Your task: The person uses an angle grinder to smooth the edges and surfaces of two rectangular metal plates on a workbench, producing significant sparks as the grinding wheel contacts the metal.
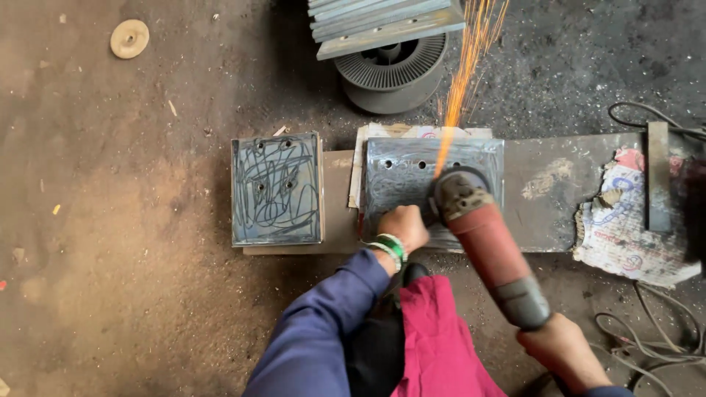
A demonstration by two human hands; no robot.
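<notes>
My right hand (562, 351) grips the rear of a red angle grinder (489, 246). Its disc head presses on a grey metal plate with holes (397, 173), and orange sparks (463, 66) fly up and away from it. My left hand (404, 226), with green bangles at the wrist, is closed around the grinder's side handle near the plate's front edge. The plate lies on a long flat steel slab (559, 191) on the ground.
A second holed plate marked with scribbles (277, 190) lies to the left. Behind are stacked metal plates (382, 26) on a wire spool (393, 73). Torn printed paper (625, 231), a metal bar (658, 176) and cables (662, 338) are at the right. A worn disc (129, 38) lies far left.
</notes>
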